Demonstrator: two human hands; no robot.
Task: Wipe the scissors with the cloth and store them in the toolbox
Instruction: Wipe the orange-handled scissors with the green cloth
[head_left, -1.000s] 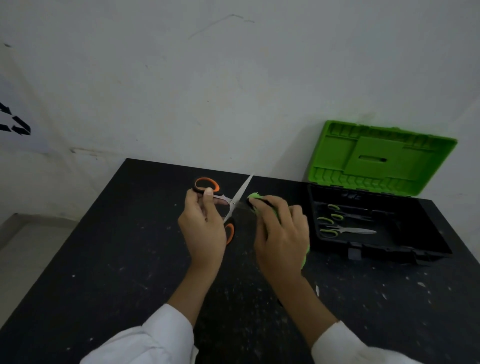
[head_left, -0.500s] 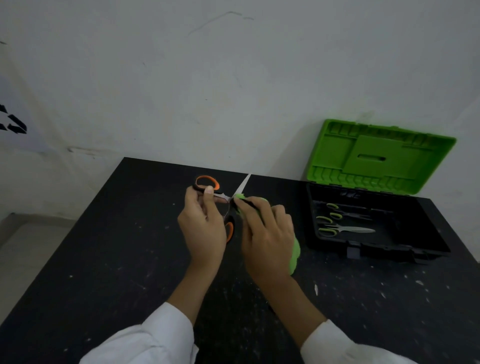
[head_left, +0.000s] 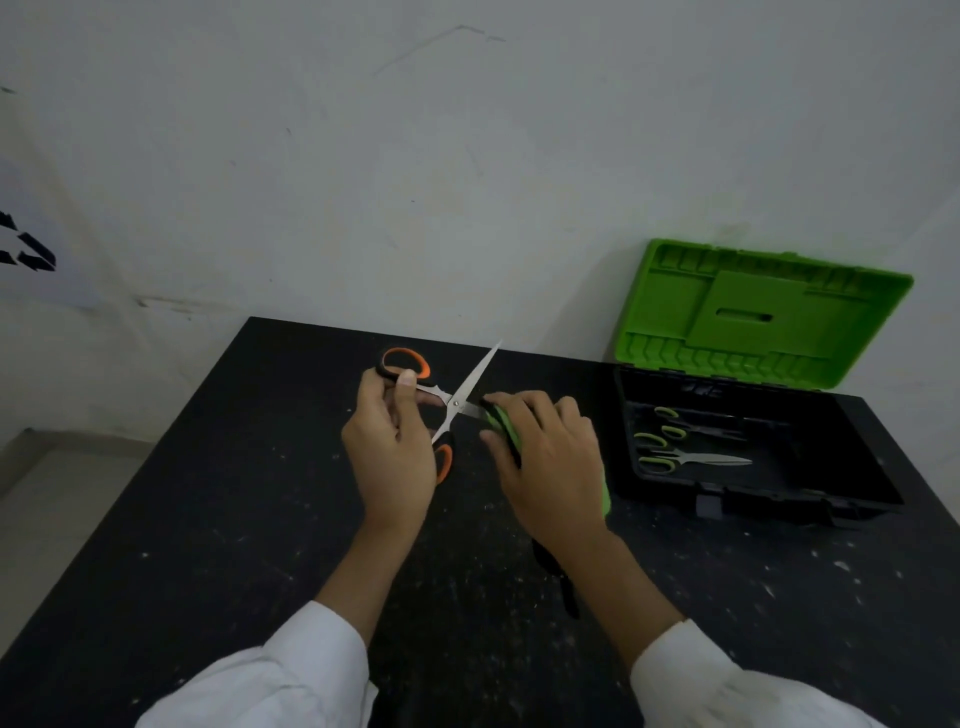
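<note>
Orange-and-black-handled scissors (head_left: 470, 379) are held spread apart above the black table (head_left: 208, 519). My left hand (head_left: 389, 447) grips them at the handles, thumb near the upper orange loop. My right hand (head_left: 550, 467) holds a green cloth (head_left: 506, 428) folded round the lower blade just right of the pivot; most of that blade is hidden. The upper blade points up toward the wall. The toolbox (head_left: 753, 457), black with its green lid raised, stands at the right.
Two pairs of green-handled scissors (head_left: 691, 457) lie in the toolbox tray. The white wall runs right behind the table's far edge. The table's left edge drops to the floor. White specks dot the tabletop.
My right hand with the cloth slid in to the pivot half a second ago and has now drawn back a little to the right along the blade. The left hand has barely moved.
</note>
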